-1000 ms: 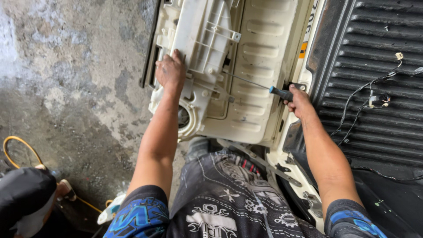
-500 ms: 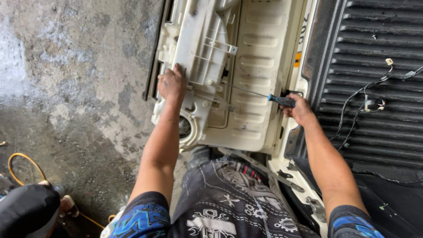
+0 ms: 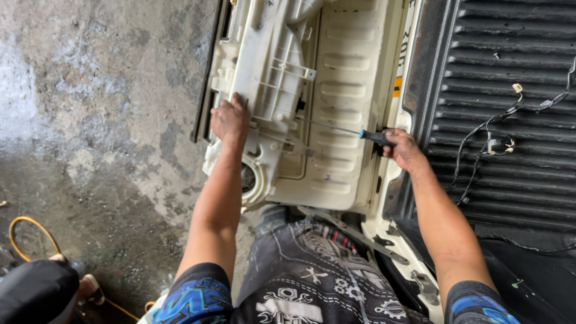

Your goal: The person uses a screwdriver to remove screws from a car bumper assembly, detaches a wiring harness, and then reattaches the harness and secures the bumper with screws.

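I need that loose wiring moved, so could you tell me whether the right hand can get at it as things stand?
Probably not at once: the right hand grips a screwdriver, though the wiring lies uncovered on the ribbed liner beside it.

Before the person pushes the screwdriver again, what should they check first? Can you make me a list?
1. Right hand grips the screwdriver handle: ok.
2. Screwdriver tip seated on a fastener: cannot tell, the tip is too small to see.
3. Left hand braces the cream plastic housing: ok.
4. Left fingers away from the screwdriver shaft: ok, the hand sits well to the side.
5. Loose wires on the ribbed black liner are away from both hands: ok.
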